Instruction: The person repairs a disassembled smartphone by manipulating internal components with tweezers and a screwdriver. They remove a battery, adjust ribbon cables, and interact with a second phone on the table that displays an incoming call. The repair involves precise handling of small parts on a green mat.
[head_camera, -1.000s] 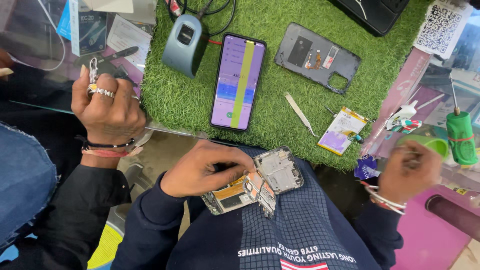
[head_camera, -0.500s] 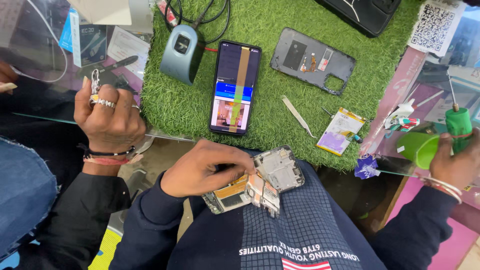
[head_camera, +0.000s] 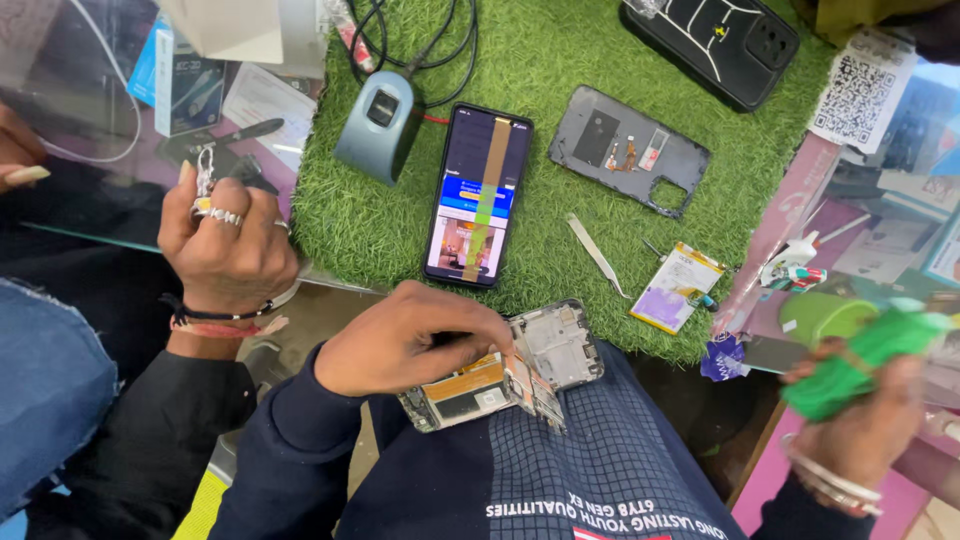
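Rings and a dark wristband mark the other person's hand (head_camera: 228, 250) at far left, resting closed at the edge of the turf mat (head_camera: 560, 70) and holding nothing I can make out. Just right of it, on the mat, I see a grey fingerprint scanner (head_camera: 378, 125) with its cable, then a phone (head_camera: 478, 195) lying face up with the screen lit and a tan strip down its middle. Below the phone, off the mat and over my lap, my left hand (head_camera: 415, 345) has its grip closed on the opened phone frame (head_camera: 505, 378), fingers curled over its upper edge; the frame lies flat, boards exposed. Further right on the mat lie tweezers (head_camera: 597, 256), a grey back cover (head_camera: 630, 152) above them, and a battery (head_camera: 678, 287) near the mat's lower right corner. At far right, well apart from the frame, my right hand (head_camera: 850, 430) grips a green bottle (head_camera: 865, 360), tilted.
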